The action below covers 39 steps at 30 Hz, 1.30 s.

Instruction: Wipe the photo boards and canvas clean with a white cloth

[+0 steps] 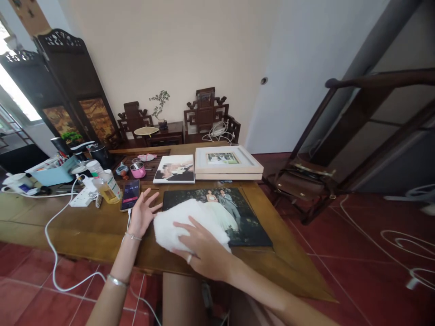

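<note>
A large dark photo print (234, 217) of a couple lies flat on the wooden table (84, 231). A white fluffy cloth (190, 224) covers its left part. My right hand (200, 251) rests palm down on the cloth, fingers flat and pressing on it. My left hand (142, 213) sits with fingers spread on the table by the print's left edge, just beside a phone (130, 194) with a lit screen. It holds nothing.
Behind the print lie a photo book (175, 169) and a stacked white frame (227, 163). At left are a bottle (107, 188), a power strip (83, 197) with white cable, a pink cup (138, 170) and a tissue box (54, 174). Carved chairs stand against the wall; a wooden stand (306, 181) at right.
</note>
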Motion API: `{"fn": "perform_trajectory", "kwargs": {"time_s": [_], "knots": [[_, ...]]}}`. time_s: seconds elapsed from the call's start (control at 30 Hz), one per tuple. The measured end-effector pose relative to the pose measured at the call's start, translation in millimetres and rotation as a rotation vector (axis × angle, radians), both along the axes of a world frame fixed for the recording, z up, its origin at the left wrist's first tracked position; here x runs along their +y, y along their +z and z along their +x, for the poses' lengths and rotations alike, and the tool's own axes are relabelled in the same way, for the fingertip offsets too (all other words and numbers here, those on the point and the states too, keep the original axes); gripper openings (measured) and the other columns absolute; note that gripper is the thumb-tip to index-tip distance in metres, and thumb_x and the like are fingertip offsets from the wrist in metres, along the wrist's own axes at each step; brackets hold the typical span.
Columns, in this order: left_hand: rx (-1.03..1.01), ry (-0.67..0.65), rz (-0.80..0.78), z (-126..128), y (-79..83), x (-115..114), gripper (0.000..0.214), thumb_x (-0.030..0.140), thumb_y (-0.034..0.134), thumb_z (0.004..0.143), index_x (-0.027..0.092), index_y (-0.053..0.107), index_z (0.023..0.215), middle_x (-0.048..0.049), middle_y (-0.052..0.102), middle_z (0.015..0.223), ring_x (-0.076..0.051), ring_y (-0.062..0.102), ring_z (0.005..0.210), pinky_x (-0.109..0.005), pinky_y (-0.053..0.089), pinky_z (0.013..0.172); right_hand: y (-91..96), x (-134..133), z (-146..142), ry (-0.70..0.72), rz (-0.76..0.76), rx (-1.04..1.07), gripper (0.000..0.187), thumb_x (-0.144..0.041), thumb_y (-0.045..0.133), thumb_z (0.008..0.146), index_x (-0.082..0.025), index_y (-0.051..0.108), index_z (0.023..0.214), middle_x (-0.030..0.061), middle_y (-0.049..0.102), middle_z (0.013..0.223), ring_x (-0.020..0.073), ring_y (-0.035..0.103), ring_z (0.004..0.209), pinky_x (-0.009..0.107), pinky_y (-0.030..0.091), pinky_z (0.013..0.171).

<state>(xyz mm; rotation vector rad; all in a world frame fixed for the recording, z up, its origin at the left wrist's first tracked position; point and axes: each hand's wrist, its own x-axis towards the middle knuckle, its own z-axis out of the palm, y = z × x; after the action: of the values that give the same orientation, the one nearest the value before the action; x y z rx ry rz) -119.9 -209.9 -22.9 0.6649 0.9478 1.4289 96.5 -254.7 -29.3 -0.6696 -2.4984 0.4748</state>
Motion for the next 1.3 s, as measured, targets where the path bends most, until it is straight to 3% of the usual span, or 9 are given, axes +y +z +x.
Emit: {"fn": "perform_trajectory", "kwargs": {"time_s": [0.2, 0.37, 0.63, 0.77, 0.83, 0.93, 1.07, 1.17, 1.3], "knots": [[0.034, -0.019, 0.050, 3.7, 23.9, -18.8, 0.053, 0.056, 0.042, 0.082, 0.028, 0.042, 0.126, -0.0100, 0.043, 0.137, -0.027, 0.060, 0.097, -0.045, 0.046, 0.081, 0.4, 5.7, 48.4, -0.229, 0.117, 0.038, 0.020, -0.031, 0.044, 0.088, -0.019, 0.058, 0.080, 0.0134, 0.064, 0.105, 0.0234, 0.037, 0.127, 0.050, 0.023, 0.107], [0.201, -0.010, 0.152, 22.0, 68.0, -37.5, 0.060, 0.063, 0.031, 0.081, 0.027, 0.043, 0.127, -0.0078, 0.048, 0.132, -0.029, 0.056, 0.105, -0.047, 0.046, 0.085, 19.2, -3.5, 39.2, -0.273, 0.226, -0.006, 0.037, -0.054, 0.063, 0.069, -0.020, 0.060, 0.081, 0.0158, 0.043, 0.135, 0.0335, 0.025, 0.131, 0.059, 0.020, 0.105], [0.290, 0.062, 0.257, 49.3, 113.2, -69.5, 0.057, 0.061, 0.029, 0.084, 0.025, 0.051, 0.123, -0.0072, 0.056, 0.124, -0.034, 0.050, 0.113, -0.050, 0.044, 0.089, 48.1, -18.4, 7.0, -0.237, 0.383, 0.070, 0.018, -0.008, 0.053, 0.072, -0.024, 0.061, 0.074, 0.0043, 0.036, 0.141, 0.0295, 0.029, 0.130, 0.054, 0.031, 0.102], [0.160, 0.056, 0.325, 51.3, 93.1, -64.1, 0.047, 0.052, 0.035, 0.086, 0.024, 0.051, 0.120, -0.0074, 0.054, 0.126, -0.031, 0.048, 0.118, -0.049, 0.042, 0.094, 58.7, -14.0, 30.2, -0.301, 0.486, 0.234, 0.019, -0.012, 0.046, 0.073, -0.024, 0.060, 0.068, 0.0070, 0.056, 0.123, 0.0281, 0.046, 0.119, 0.047, 0.045, 0.092], [0.111, 0.038, 0.237, 54.3, 65.2, -59.0, 0.040, 0.043, 0.044, 0.085, 0.022, 0.051, 0.118, -0.0083, 0.054, 0.126, -0.029, 0.048, 0.119, -0.046, 0.040, 0.097, 67.0, -8.6, 49.3, -0.432, 0.512, 0.339, 0.013, -0.018, 0.051, 0.073, -0.023, 0.059, 0.063, 0.0094, 0.068, 0.092, 0.0295, 0.060, 0.098, 0.044, 0.051, 0.079], [0.059, 0.011, -0.071, 64.9, 16.4, -57.8, 0.047, 0.026, 0.062, 0.075, 0.020, 0.047, 0.119, -0.0109, 0.061, 0.113, -0.025, 0.057, 0.110, -0.042, 0.041, 0.099, 82.2, 1.3, 75.1, -0.755, 0.425, 0.595, 0.020, -0.030, 0.064, 0.069, -0.022, 0.053, 0.054, 0.0021, 0.058, 0.054, 0.0256, 0.064, 0.066, 0.040, 0.054, 0.063], [-0.079, -0.130, -0.210, 89.5, -18.9, -69.2, 0.063, 0.021, 0.068, 0.071, 0.015, 0.039, 0.127, -0.0170, 0.059, 0.116, -0.025, 0.056, 0.111, -0.039, 0.041, 0.100, 95.5, 14.9, 90.0, -0.909, 0.215, 1.146, 0.020, -0.030, 0.070, 0.065, -0.022, 0.062, 0.080, 0.0019, 0.065, 0.083, 0.0246, 0.064, 0.079, 0.042, 0.054, 0.076], [-0.075, -0.138, -0.181, 111.1, -18.7, -75.0, 0.061, 0.028, 0.068, 0.073, 0.019, 0.042, 0.127, -0.0149, 0.053, 0.127, -0.026, 0.049, 0.119, -0.038, 0.042, 0.097, 90.5, 22.8, 92.6, -0.810, 0.035, 1.438, 0.036, -0.024, 0.069, 0.066, -0.028, 0.058, 0.100, 0.0003, 0.062, 0.108, 0.0234, 0.061, 0.097, 0.039, 0.050, 0.089], [-0.055, 0.054, -0.034, 129.5, -13.3, -70.2, 0.050, 0.038, 0.063, 0.077, 0.022, 0.049, 0.122, -0.0105, 0.054, 0.128, -0.025, 0.052, 0.117, -0.033, 0.046, 0.092, 66.3, 27.4, 101.9, -0.840, -0.408, 1.565, 0.039, -0.020, 0.071, 0.060, -0.026, 0.059, 0.097, 0.0004, 0.065, 0.104, 0.0241, 0.063, 0.094, 0.039, 0.054, 0.085]]}}
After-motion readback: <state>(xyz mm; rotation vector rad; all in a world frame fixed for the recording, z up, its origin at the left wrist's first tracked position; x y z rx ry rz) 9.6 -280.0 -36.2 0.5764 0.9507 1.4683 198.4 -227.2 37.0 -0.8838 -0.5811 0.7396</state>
